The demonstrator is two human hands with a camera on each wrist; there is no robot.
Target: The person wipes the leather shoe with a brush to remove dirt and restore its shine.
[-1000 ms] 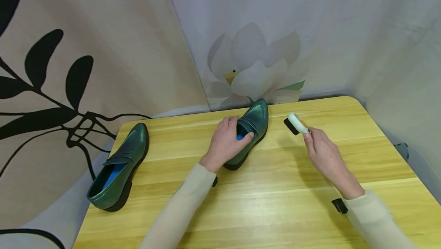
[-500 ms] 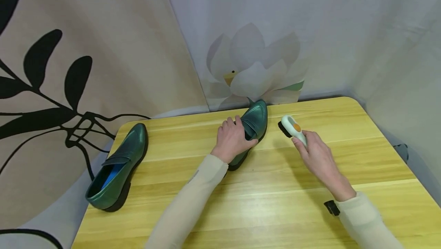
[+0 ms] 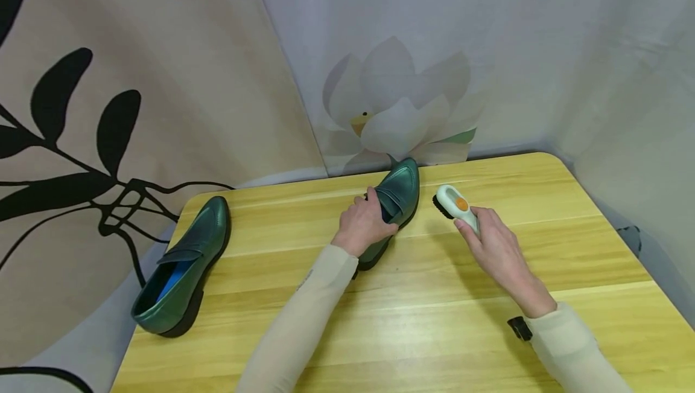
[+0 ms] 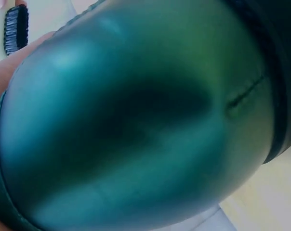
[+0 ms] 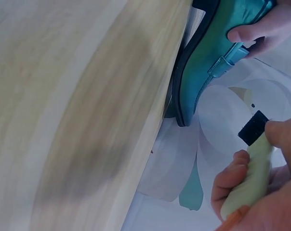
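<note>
My left hand [image 3: 362, 224] grips a green loafer [image 3: 400, 191] at the back of the table, its toe pointing away from me. In the right wrist view the thumb [image 5: 249, 32] presses the near side of that loafer while the other fingers lie across its opening. The loafer's heel [image 4: 136, 115] fills the left wrist view. Held in my right hand [image 3: 496, 248] is a pale green shoe brush [image 3: 453, 203] with an orange button and black bristles [image 5: 254, 128]. The bristles face left, toward the loafer, with a gap between them.
A second green loafer [image 3: 187, 266] with a blue insole stands at the table's left side. The wooden table [image 3: 450, 332] has a rounded far corner. Behind it hangs a curtain [image 3: 434, 49] printed with leaves and a flower.
My right hand has brought the brush a little left and turned it so the orange button shows. The left hand has shifted its hold slightly on the loafer.
</note>
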